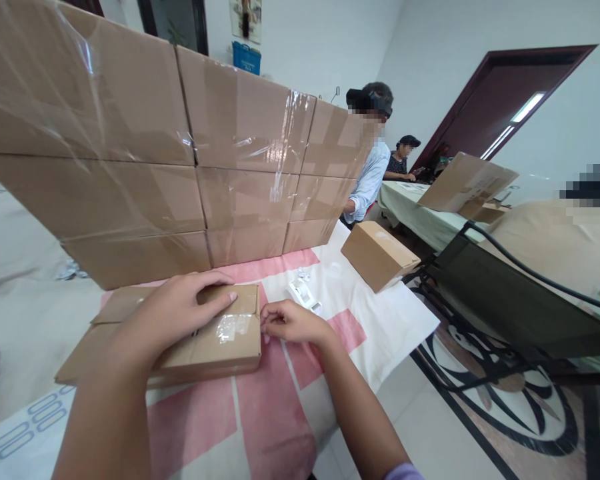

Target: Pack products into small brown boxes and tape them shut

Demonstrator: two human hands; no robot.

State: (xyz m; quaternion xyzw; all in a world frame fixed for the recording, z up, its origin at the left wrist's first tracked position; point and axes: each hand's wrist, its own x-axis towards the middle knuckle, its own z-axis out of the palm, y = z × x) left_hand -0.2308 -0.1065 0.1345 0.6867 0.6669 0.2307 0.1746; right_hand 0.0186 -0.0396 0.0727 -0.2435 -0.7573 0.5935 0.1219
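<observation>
The box [205, 348] lies on the cloth [275, 413], its top beneath your spread left hand [183, 308]. Your right hand [291, 323] curls at the box's right end; whether it pinches anything, I can't tell.

From my remote seat, I see a box [205, 348] on the cloth [275, 427] under the left hand [186, 308], the right hand [291, 322] at its right end. Behind it stands a stack [240, 133] 3 boxes high. Beyond the right hand lies a tape dispenser [303, 293]; farther right, a carton [377, 257], then a chair [520, 307].
</observation>
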